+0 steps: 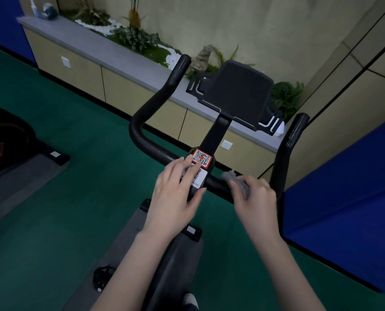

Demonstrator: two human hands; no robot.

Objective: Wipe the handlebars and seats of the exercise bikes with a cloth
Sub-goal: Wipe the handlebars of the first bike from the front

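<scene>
A black exercise bike stands right in front of me, its curved handlebar (146, 122) rising in two horns around a dark console (238, 93). My left hand (175, 194) rests on the centre clamp, fingers straight over the QR-code sticker (201, 157). My right hand (254, 198) grips a grey cloth (234, 179) and presses it onto the crossbar just right of the clamp; this hand is blurred. The seat is out of view.
A grey mat (128, 243) lies under the bike on green carpet. Another machine (5, 140) stands at the left. A long cabinet ledge (110, 57) with plants runs behind. A blue padded panel (344, 187) stands close on the right.
</scene>
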